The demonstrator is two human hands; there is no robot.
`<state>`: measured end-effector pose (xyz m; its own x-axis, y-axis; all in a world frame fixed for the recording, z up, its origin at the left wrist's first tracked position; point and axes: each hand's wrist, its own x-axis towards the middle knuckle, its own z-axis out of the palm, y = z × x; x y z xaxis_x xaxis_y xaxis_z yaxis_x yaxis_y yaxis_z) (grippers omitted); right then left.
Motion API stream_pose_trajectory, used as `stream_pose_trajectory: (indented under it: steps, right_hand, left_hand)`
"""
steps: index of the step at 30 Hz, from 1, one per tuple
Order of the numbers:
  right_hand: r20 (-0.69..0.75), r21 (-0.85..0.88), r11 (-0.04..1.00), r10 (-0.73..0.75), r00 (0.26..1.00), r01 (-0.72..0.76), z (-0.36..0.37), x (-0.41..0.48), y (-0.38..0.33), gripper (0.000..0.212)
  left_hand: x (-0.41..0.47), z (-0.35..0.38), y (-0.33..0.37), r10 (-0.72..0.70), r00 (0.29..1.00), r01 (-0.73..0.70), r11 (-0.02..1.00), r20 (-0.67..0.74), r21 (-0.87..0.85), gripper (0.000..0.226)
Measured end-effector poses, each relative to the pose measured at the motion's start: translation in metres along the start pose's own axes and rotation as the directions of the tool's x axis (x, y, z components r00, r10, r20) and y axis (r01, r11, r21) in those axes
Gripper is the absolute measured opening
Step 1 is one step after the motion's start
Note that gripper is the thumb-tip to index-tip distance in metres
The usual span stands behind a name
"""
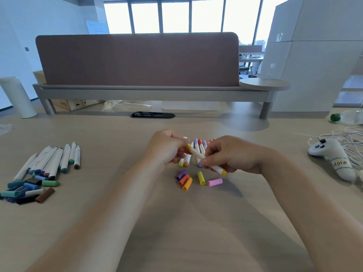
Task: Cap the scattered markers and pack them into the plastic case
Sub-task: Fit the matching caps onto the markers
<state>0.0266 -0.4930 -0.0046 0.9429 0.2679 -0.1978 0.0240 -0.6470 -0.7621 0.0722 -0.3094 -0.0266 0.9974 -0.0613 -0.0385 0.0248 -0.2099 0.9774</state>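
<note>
My right hand [231, 156] pinches a white marker with yellow ends [196, 154] near its lower end. My left hand [167, 148] is curled at the marker's upper yellow end, fingers closed on it. Behind the hands lie several warm-coloured markers [200, 146] on the table. Loose caps lie just below the hands: purple [181, 174], orange [183, 179], amber [187, 183], yellow [201, 178] and pink [215, 182]. No plastic case is in view.
At the left lies a row of cool-coloured markers [55, 160] with a heap of blue, green and brown caps [27, 190]. A white plush toy [332, 156] and white cords [351, 138] sit at the right. A desk divider [137, 59] stands behind, and a white cylinder [17, 97] stands far left.
</note>
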Motion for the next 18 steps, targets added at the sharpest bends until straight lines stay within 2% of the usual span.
stream_pose_trajectory:
  steps: [3,8,11,15,18]
  right_hand:
    - [-0.081,-0.092,0.995,-0.051,0.995,0.043,0.0,0.001,-0.001,0.025]
    - [-0.145,-0.102,0.994,-0.06,0.988,0.046,0.009,0.004,-0.006,0.027]
    - [-0.202,-0.08,0.996,0.024,0.979,-0.041,0.013,0.01,-0.011,0.03]
    - [-0.313,-0.201,0.953,0.157,0.937,-0.227,0.01,0.031,-0.017,0.033]
    - [-0.324,-0.243,0.912,0.245,0.914,-0.331,0.012,0.047,-0.024,0.039]
  left_hand:
    - [0.001,0.005,0.0,0.027,0.998,-0.026,1.0,-0.057,0.017,0.02]
    - [0.0,0.002,0.004,0.065,0.993,-0.061,0.997,-0.099,0.042,0.019]
    - [0.001,-0.004,0.006,0.083,0.994,-0.079,0.995,-0.074,0.057,0.011]
    - [0.009,-0.015,0.005,0.129,0.976,-0.105,0.984,-0.173,0.141,0.019]
    - [0.012,-0.017,0.004,0.112,0.981,-0.097,0.991,-0.159,0.096,0.015]
